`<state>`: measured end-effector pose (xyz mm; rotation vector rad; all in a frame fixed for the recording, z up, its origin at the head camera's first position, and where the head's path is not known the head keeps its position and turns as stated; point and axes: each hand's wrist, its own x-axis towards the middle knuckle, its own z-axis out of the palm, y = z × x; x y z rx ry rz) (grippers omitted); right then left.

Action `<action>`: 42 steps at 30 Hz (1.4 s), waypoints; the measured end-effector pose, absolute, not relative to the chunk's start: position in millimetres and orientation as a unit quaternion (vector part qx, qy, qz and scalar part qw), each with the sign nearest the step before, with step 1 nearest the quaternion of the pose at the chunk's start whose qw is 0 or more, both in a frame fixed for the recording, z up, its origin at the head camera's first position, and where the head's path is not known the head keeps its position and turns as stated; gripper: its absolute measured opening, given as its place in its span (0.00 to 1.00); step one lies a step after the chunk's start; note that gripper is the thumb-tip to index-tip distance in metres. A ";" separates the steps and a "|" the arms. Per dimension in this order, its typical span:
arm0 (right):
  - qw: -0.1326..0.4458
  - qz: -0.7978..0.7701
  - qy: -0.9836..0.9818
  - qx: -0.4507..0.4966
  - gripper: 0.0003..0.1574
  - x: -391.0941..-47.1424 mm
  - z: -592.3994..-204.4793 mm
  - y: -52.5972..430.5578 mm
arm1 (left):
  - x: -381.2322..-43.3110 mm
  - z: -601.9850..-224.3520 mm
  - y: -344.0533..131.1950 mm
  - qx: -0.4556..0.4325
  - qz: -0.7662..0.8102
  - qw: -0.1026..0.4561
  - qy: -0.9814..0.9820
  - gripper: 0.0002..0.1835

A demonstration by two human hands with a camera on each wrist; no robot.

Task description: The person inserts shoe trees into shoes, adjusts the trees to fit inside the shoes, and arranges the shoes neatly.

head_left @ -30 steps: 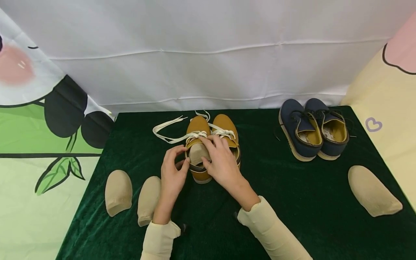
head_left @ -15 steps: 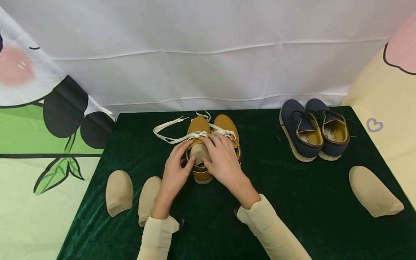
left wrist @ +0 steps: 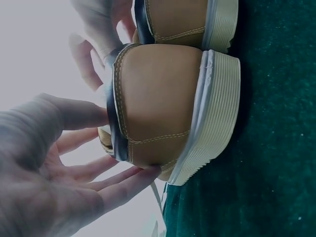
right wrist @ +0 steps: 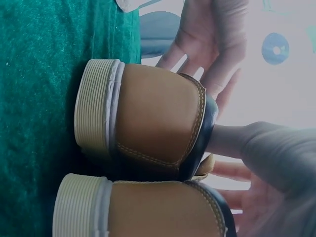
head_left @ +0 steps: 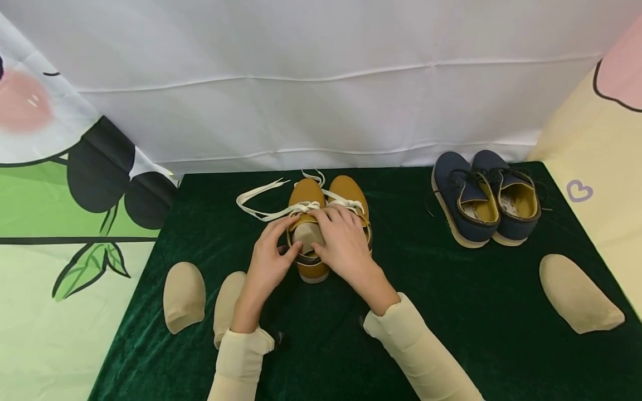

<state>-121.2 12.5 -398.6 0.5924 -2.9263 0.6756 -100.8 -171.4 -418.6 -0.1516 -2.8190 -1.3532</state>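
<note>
Two tan lace-up shoes stand side by side, toes away from me, in the head view. The left shoe [head_left: 314, 272] has a beige rounded shoe insert [head_left: 308, 236] in its opening. My left hand [head_left: 268, 264] holds this shoe's left side, fingers along the outside and thumb at the collar. My right hand [head_left: 346, 245] grips its right side, with fingers by the tongue and thumb at the opening; it partly covers the right shoe [head_left: 348, 189]. White laces [head_left: 266, 216] trail left. Both wrist views show the shoe heel [left wrist: 158, 91] between the hands.
Two more beige inserts [head_left: 184, 298] [head_left: 228, 303] lie at the left, one partly behind my left forearm. A third insert [head_left: 577, 295] lies at the right. Navy lace-up shoes [head_left: 463, 206] stand at the back right. Green velvet cloth [head_left: 426, 301] covers the table before a white backdrop [head_left: 351, 111].
My left hand has shifted forward and right along the shoe's side, its fingers now nearer the laces. My right hand has stayed nearly still. The insert remains in the shoe.
</note>
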 end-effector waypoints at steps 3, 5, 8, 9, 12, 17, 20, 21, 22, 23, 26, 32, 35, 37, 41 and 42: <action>0.041 0.218 -0.957 0.188 0.42 -123.0 -398.5 10.4 | -102.7 -417.2 -171.6 -0.046 -0.432 0.004 -0.901 0.29; 0.041 0.217 -0.958 0.184 0.42 -123.7 -398.5 9.4 | -103.7 -416.1 -171.2 -0.045 -0.431 0.002 -0.901 0.29; 0.039 0.215 -0.959 0.178 0.42 -124.1 -398.6 8.3 | -105.0 -414.9 -170.5 -0.041 -0.428 0.000 -0.903 0.29; 0.040 0.214 -0.960 0.177 0.42 -124.0 -398.8 8.0 | -105.2 -414.4 -170.2 -0.039 -0.426 -0.001 -0.904 0.29; 0.043 0.210 -0.961 0.175 0.43 -124.1 -400.1 6.8 | -106.1 -413.7 -168.9 -0.032 -0.418 0.001 -0.908 0.29; 0.055 0.205 -0.962 0.169 0.42 -125.4 -404.5 4.9 | -107.5 -413.2 -165.1 -0.015 -0.397 0.006 -0.918 0.29; 0.061 0.207 -0.962 0.164 0.40 -126.3 -407.2 4.0 | -108.0 -413.2 -162.8 -0.009 -0.383 0.009 -0.924 0.29; 0.065 0.210 -0.962 0.163 0.40 -126.5 -407.9 3.7 | -108.2 -413.4 -162.1 -0.008 -0.379 0.011 -0.925 0.29; 0.067 0.212 -0.961 0.162 0.39 -126.6 -408.3 3.4 | -108.6 -413.9 -161.6 -0.007 -0.376 0.013 -0.927 0.29; 0.070 0.213 -0.961 0.161 0.39 -126.8 -408.9 3.1 | -109.0 -414.2 -161.1 -0.006 -0.373 0.015 -0.928 0.29; 0.079 0.215 -0.960 0.159 0.37 -127.3 -409.6 2.4 | -110.7 -415.3 -159.9 -0.004 -0.365 0.022 -0.931 0.28; 0.079 0.206 -0.963 0.152 0.36 -129.2 -411.3 -1.0 | -113.2 -417.2 -157.5 -0.002 -0.346 0.043 -0.937 0.26; 0.082 0.197 -0.966 0.147 0.36 -129.9 -412.4 -3.1 | -113.6 -417.4 -156.0 -0.004 -0.335 0.057 -0.940 0.24; 0.089 0.191 -0.967 0.144 0.35 -130.0 -413.3 -4.4 | -113.9 -417.9 -154.9 -0.005 -0.330 0.065 -0.942 0.23; 0.106 0.181 -0.967 0.142 0.31 -130.3 -416.2 -7.5 | -115.5 -420.5 -152.2 -0.007 -0.311 0.094 -0.946 0.21; 0.111 0.180 -0.967 0.142 0.30 -130.4 -417.0 -8.2 | -116.0 -421.2 -151.6 -0.008 -0.305 0.102 -0.947 0.20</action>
